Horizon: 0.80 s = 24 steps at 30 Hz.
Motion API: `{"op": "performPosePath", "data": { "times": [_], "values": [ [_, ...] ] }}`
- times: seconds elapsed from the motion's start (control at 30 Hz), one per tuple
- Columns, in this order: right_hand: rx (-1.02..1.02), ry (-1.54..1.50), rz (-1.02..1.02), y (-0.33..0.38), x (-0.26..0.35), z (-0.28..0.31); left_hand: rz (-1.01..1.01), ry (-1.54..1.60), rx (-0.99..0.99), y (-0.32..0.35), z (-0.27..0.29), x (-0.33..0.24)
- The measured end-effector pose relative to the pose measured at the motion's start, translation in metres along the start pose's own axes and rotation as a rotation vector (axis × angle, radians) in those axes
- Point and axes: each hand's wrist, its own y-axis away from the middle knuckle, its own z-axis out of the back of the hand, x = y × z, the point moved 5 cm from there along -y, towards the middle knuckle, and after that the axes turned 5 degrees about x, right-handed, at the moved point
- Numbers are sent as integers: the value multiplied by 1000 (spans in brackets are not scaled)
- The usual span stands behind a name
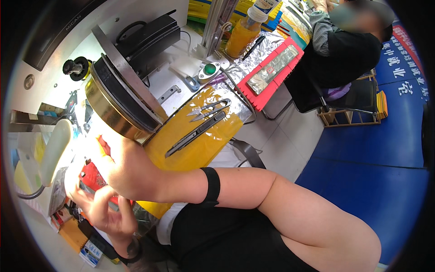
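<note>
Under a strong glare at the left, my two hands work close together over a red thing (92, 177) whose kind I cannot make out. My right hand (115, 165) reaches in from the right, its fingers curled and partly washed out by the light. Lower down, my left hand (106, 211) has its fingers bent toward the same spot. Whatever small thing they pinch is lost in the brightness. Just above my right hand is a round machine part with a brass-coloured rim (106, 109). Thread snips (210, 109) and a black utility knife (195, 133) lie on a yellow sheet (181, 158) beyond my right wrist.
A green button (210, 69) sits on the machine base. Behind it stand a bottle of orange liquid (242, 38) and a red tray (272, 75) with a foil-like strip. A pale rounded paddle (56, 152) is left of my hands. Another person (349, 50) sits at the far right.
</note>
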Motion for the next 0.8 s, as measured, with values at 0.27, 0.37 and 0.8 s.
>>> {"op": "performPosePath", "data": {
  "times": [0.27, 0.37, 0.8],
  "values": [
    [42, -37, 89, -4, -1, -1, 117, -70, -158, -18, 0, 45],
    [69, 67, 140, -3, 2, -2, -51, -312, -102, -17, -6, 55],
    [29, 52, 240, -6, -1, -1, -59, -295, 65, -26, 10, 12]
  ]
}}
